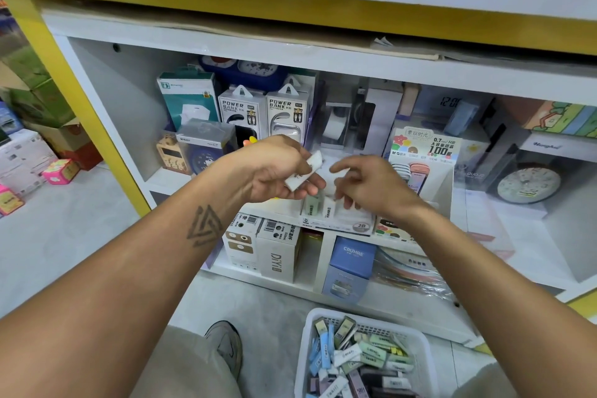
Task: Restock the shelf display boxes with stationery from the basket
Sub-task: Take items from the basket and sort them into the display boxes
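Head view, left hand: the left hand [277, 168] was raised in front of the shelf, its fingers and thumb curled round a small stack of white erasers [305, 171] (the exact count could not be made out).
Head view, right hand: the right hand [371, 184] hovered just beside the left with its fingers loosely bent downward over the display box [336, 223]; nothing could be seen between them, so it read as relaxed and empty.
Head view, display box: it sat on the shelf edge below both hands, marked 2B on its front, with a pale green eraser [312, 205] and a white one standing upright inside.
Head view, basket: the white basket [420, 342] stood on the floor under the right forearm, filled with mixed blue, green, white and dark erasers.
Head view, surroundings: two power bank boxes [263, 113] stood behind the left hand, and a pencil lead display [423, 152] stood near the right hand.
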### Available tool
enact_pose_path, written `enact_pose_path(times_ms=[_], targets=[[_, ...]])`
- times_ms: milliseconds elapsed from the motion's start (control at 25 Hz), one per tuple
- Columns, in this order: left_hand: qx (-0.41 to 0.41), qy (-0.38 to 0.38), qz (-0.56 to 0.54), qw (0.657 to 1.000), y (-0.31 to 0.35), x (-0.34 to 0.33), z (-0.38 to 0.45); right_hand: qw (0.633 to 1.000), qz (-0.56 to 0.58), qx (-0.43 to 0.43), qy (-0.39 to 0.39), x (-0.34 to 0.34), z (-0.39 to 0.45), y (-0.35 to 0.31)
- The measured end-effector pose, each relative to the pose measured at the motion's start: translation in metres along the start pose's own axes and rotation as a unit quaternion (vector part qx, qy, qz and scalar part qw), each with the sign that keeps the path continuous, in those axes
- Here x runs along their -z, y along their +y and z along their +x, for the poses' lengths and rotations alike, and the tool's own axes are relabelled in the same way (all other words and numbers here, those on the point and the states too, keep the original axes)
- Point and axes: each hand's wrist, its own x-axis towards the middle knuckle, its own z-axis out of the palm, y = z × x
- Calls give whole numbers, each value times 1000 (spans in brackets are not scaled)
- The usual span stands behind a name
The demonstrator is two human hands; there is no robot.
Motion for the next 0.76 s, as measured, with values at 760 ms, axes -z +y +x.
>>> enact_pose_path(times_ms=[760], targets=[[-197, 97, 576, 787, -53, -9, 44, 984, -52, 65, 156, 16, 2, 16]])
